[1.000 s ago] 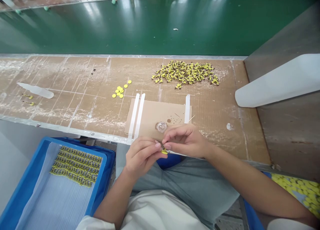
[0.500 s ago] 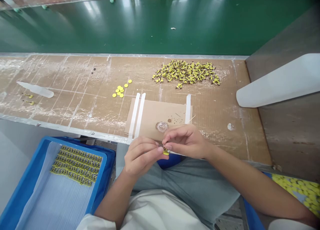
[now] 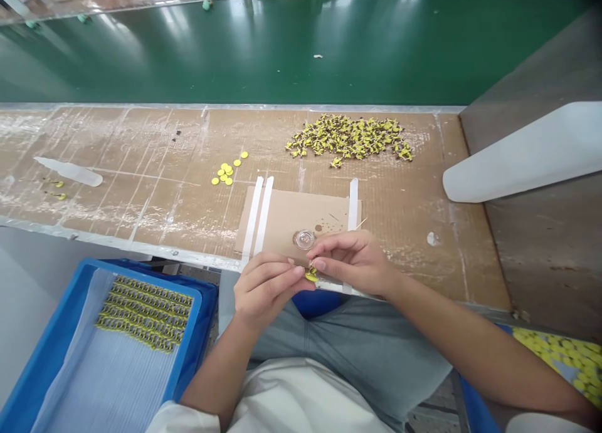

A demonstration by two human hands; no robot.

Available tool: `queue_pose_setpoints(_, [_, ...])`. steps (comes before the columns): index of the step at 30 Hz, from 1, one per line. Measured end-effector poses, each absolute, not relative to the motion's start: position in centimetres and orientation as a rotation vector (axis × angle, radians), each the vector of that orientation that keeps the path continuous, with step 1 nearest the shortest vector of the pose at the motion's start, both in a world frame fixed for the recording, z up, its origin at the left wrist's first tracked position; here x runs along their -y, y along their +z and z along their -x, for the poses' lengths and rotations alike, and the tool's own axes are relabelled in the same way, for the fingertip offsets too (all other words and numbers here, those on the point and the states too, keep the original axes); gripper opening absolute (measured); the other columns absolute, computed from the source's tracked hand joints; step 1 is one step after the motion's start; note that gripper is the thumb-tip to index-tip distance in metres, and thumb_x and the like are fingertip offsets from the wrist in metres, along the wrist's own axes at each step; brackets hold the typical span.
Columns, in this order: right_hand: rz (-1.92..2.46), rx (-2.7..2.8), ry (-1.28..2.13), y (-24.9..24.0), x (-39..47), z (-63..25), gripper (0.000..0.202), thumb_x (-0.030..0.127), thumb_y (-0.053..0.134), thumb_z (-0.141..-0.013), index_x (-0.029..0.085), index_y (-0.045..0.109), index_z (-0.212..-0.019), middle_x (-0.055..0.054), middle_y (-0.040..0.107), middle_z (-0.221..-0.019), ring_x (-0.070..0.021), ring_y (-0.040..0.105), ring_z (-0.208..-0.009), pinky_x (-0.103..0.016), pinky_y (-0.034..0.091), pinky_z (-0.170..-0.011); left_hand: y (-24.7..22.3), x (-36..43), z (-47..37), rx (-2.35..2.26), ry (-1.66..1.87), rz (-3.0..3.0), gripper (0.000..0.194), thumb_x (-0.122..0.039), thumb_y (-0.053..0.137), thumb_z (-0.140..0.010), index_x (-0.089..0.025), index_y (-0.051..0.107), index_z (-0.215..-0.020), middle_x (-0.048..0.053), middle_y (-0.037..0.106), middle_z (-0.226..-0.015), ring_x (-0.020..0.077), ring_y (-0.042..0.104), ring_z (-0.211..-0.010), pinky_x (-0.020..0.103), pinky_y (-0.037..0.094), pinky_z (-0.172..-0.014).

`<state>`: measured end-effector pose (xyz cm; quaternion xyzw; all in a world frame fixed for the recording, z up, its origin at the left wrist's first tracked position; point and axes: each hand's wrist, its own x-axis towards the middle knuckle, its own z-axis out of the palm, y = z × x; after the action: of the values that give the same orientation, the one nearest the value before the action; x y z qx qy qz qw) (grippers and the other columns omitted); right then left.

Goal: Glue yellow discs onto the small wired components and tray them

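At the table's front edge my left hand (image 3: 266,289) is closed, its thumb and fingertips pinching a small yellow disc (image 3: 311,277). Against it, my right hand (image 3: 355,260) pinches a tiny yellow-and-dark figure (image 3: 313,269) that sits on or touches the disc; the fingers partly hide both. Just beyond the fingertips, a small clear round dish (image 3: 305,239) rests on a taped cardboard sheet (image 3: 286,210). Dark spots and a thin pale stick (image 3: 361,222) lie to the right of the dish.
A heap of small yellow-and-dark figures (image 3: 348,136) lies at the back. Several yellow discs (image 3: 226,168) are left of the sheet. A blue tray (image 3: 196,307) at lower left holds rows of yellow-and-dark pieces. A white bottle-like object (image 3: 70,170) lies far left; a large white shape (image 3: 522,151) juts in right.
Both hands have risen slightly toward the dish with the disc and figure between them. The disc is now tilted a little more, showing more of its yellow surface.
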<state>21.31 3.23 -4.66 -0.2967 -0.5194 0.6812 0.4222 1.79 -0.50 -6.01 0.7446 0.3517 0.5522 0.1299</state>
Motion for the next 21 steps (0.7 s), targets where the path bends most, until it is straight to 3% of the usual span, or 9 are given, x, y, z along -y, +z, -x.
queue_pose_setpoints(9, [0.669,1.557,1.520,-4.43,-3.58,-21.67,0.010,0.015,0.074,-0.080,0.012,0.074,-0.090,-0.008,0.072,-0.081,-0.0139,0.067,-0.073,-0.024,0.055,-0.066,-5.66,0.48,-1.87,-0.938,1.594,-2.111,0.046,-0.002,0.082,-0.067,-0.017,0.070,-0.109,0.003,0.076,-0.090,0.0185,0.070,-0.085,0.032,0.062,-0.068])
queue_pose_setpoints(21, [0.586,1.684,1.395,-4.40,-3.66,-21.71,0.006,0.014,0.073,-0.080,0.012,0.072,-0.086,-0.008,0.070,-0.077,-0.0146,0.065,-0.069,-0.026,0.053,-0.065,-5.63,0.70,-1.48,-0.918,1.546,-1.970,0.041,-0.006,0.083,-0.067,-0.021,0.073,-0.104,0.001,0.077,-0.084,0.0185,0.070,-0.080,0.032,0.061,-0.065])
